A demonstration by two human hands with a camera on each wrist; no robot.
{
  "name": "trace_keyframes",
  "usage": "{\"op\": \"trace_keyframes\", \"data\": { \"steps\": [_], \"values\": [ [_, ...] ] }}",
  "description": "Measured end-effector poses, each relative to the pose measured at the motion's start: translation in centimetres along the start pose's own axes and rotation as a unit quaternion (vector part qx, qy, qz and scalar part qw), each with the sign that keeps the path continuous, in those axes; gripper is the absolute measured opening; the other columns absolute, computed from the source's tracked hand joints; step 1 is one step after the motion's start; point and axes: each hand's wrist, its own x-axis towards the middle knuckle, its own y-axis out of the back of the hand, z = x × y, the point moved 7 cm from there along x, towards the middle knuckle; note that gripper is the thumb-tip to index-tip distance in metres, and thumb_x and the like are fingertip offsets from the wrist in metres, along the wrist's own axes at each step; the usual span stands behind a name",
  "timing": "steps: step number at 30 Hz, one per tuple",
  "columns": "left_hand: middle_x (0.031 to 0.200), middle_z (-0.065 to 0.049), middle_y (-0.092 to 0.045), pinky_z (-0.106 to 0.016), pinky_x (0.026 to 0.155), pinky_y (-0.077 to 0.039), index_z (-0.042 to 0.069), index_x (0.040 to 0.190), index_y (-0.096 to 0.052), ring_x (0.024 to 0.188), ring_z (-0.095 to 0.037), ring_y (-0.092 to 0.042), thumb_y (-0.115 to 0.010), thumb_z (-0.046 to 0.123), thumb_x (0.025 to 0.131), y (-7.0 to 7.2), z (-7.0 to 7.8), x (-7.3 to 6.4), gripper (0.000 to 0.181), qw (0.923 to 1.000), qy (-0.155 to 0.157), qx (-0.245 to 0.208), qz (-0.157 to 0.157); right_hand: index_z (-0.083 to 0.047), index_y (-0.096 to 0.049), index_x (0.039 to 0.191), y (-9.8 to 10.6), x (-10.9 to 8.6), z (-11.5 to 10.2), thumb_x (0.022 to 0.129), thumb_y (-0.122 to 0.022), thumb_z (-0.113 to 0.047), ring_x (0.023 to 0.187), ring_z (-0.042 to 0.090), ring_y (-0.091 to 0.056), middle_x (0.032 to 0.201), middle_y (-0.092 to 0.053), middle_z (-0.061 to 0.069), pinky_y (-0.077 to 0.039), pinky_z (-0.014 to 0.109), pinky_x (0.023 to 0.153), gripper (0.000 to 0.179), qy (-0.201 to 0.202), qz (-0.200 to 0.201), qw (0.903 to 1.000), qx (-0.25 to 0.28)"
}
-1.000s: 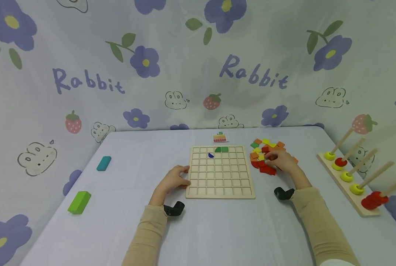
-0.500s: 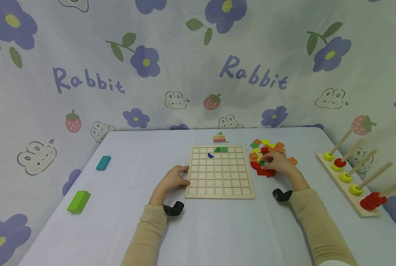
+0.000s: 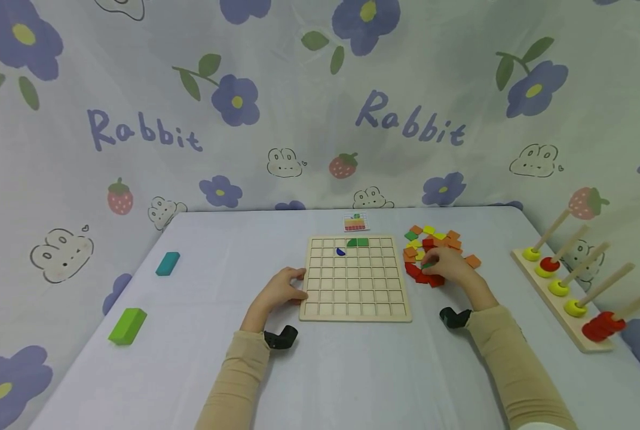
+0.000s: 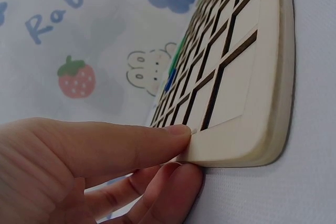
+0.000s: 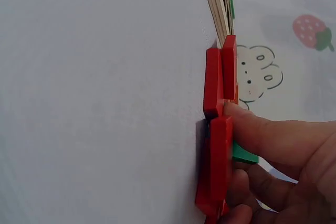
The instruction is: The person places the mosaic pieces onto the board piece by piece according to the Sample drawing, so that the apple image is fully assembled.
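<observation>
A wooden grid board (image 3: 354,275) lies flat, with two green tiles (image 3: 358,242) and a small dark blue piece (image 3: 340,251) on its far rows. My left hand (image 3: 280,289) grips the board's left edge. In the left wrist view its thumb (image 4: 157,142) lies on the rim, with the other fingers bent against the side. To the right of the board is a pile of loose red, orange, yellow and green tiles (image 3: 453,243). There my right hand (image 3: 449,264) pinches a green tile (image 5: 244,153) between thumb and fingers, just behind several red tiles (image 5: 219,150).
A printed pattern card (image 3: 356,221) lies beyond the board. On the far right stands a wooden peg rack (image 3: 559,298) with yellow and red rings. A teal block (image 3: 168,263) and a lime green block (image 3: 128,326) lie on the left. A patterned cloth hangs behind the table.
My right hand has shifted slightly left and nearer within the pile, and a green tile has come into view at its fingertips. Nearby red tiles have slid a little. My left hand stays put.
</observation>
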Motion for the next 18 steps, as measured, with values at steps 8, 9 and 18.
{"op": "trace_keyframes", "data": {
  "steps": [8,9,18],
  "values": [
    [0.117,-0.015,-0.051,-0.024,0.066,-0.054,-0.004,0.133,-0.046,0.095,-0.023,-0.054,-0.073,-0.002,0.073,0.0,0.0,0.1,0.066,0.9999,0.002,0.014,0.0,-0.001,-0.055,0.125,0.3,-0.2,-0.1,0.093,-0.053,-0.018,0.099,0.031,-0.048,0.12,-0.052,0.022,-0.047,0.034,0.079,0.036,-0.025,0.011,0.994,0.106],
    [0.117,-0.015,-0.051,-0.024,0.066,-0.053,-0.003,0.133,-0.046,0.095,-0.023,-0.053,-0.073,-0.001,0.073,0.0,0.0,0.1,0.066,0.9999,0.002,0.016,0.001,-0.002,-0.054,0.127,0.3,-0.2,-0.2,0.094,-0.052,-0.02,0.101,0.03,-0.046,0.124,-0.05,0.022,-0.046,0.032,0.079,0.037,-0.031,0.012,0.9919,0.123],
    [0.119,-0.016,-0.05,-0.025,0.064,-0.054,-0.004,0.133,-0.046,0.087,-0.02,-0.056,-0.073,-0.003,0.072,0.0,0.0,0.1,0.067,1.0,0.003,0.0,-0.004,0.002,-0.051,0.125,-0.3,1.0,-2.4,0.092,-0.058,-0.021,0.094,0.017,-0.056,0.107,-0.059,0.008,-0.047,0.03,0.085,0.041,-0.01,0.036,0.9577,0.285]
  ]
}}
